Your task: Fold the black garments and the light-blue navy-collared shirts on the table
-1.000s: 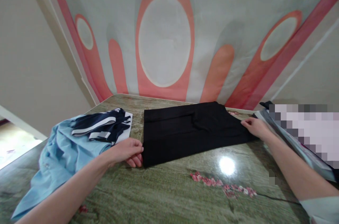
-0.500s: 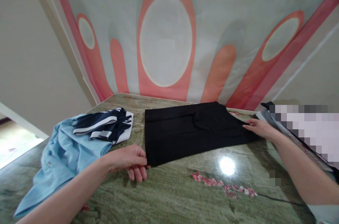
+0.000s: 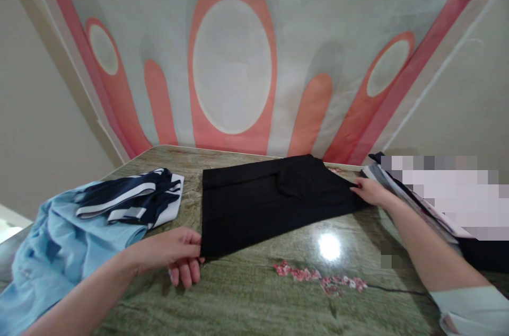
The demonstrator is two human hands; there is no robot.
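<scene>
Black pants (image 3: 258, 214), folded lengthwise, lie flat across the table in the head view, with a few creases near their middle. My left hand (image 3: 181, 255) pinches their near left corner between thumb and forefinger, the other fingers curled below. At the narrower right end, my right hand (image 3: 369, 191) is closed on the edge of the cloth. Part of that end is hidden behind my right hand.
Light blue clothing (image 3: 91, 232) lies rumpled at the left, with a navy-and-white striped garment (image 3: 131, 195) on top. A stack of folded clothes (image 3: 413, 198), partly pixelated, sits at the right. The wood-patterned table (image 3: 238, 299) meets a decorated wall behind.
The view has shifted, so everything appears farther left. Both hands keep their hold on the black pants, which lie almost as before.
</scene>
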